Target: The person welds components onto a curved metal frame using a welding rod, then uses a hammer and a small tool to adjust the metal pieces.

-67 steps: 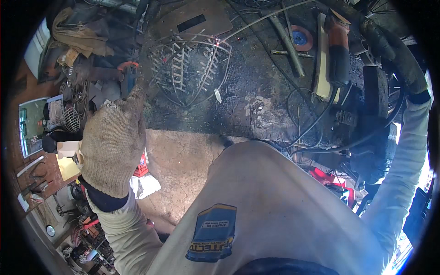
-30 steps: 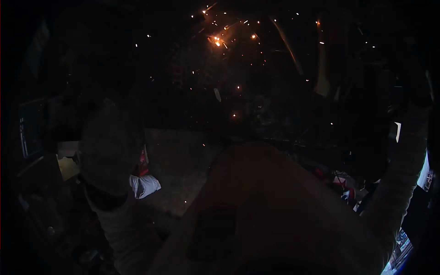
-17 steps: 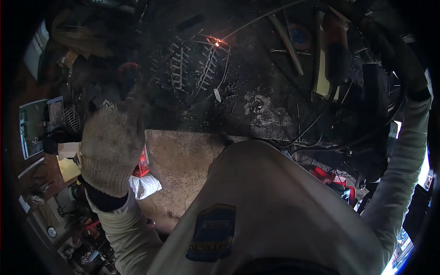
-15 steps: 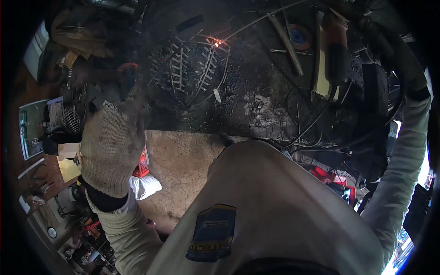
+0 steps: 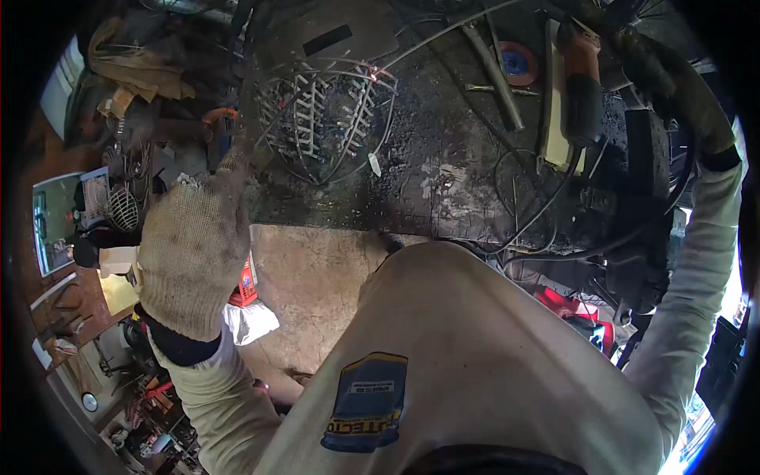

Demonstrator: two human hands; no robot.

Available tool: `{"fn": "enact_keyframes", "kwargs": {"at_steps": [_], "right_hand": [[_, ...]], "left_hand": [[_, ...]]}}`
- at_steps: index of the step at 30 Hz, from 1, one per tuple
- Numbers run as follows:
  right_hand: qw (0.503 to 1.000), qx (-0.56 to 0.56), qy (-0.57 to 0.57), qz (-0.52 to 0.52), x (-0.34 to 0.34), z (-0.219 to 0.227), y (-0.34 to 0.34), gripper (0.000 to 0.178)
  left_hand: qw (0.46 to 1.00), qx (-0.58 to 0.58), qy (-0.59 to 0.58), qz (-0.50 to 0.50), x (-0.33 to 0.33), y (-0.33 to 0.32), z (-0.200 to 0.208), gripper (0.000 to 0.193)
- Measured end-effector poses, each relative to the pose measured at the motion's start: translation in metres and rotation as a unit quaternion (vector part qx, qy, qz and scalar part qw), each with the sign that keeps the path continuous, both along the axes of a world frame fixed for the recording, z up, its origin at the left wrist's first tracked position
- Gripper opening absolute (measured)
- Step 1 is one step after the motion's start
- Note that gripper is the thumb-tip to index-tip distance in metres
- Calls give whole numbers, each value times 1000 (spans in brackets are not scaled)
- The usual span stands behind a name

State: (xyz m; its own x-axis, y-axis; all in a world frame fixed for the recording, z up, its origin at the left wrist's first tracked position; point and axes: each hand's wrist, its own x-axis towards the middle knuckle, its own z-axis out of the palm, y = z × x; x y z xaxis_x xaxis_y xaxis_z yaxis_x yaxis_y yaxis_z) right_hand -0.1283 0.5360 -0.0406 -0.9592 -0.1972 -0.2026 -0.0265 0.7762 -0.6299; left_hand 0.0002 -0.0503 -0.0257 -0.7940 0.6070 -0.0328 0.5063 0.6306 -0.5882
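Note:
A wire frame (image 5: 317,119) of bent rods, with short bars set in herringbone rows, lies on the dark, scorched bench (image 5: 467,190). A thin welding rod (image 5: 443,33) slants down from the upper right, its tip at a faintly glowing spot on the frame's top. My right hand (image 5: 673,87), in a dark glove, is closed at the upper right around what looks like a welding electrode holder, mostly hidden there. My left hand (image 5: 194,249) wears a pale knit glove at the bench's left edge, close to the frame. Its fingertips are dim, and their grip is unclear.
Right of the frame lie an orange and black angle grinder (image 5: 582,87), a metal pipe (image 5: 495,79) and a red and blue disc (image 5: 518,63). Black cables (image 5: 546,210) loop over the bench's right side. A red toolbox (image 5: 574,313) sits lower right.
The bright orange glow at the rod's tip has shrunk to a faint red spot. Smoke has thinned and the bench looks lighter. Both hands have barely moved.

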Motion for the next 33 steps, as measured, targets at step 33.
{"fn": "enact_keyframes", "kwargs": {"at_steps": [33], "right_hand": [[999, 1, -36, -33, 3, 6, 3, 55]], "left_hand": [[1000, -22, 10, -20, 3, -6, -1, 34]]}}
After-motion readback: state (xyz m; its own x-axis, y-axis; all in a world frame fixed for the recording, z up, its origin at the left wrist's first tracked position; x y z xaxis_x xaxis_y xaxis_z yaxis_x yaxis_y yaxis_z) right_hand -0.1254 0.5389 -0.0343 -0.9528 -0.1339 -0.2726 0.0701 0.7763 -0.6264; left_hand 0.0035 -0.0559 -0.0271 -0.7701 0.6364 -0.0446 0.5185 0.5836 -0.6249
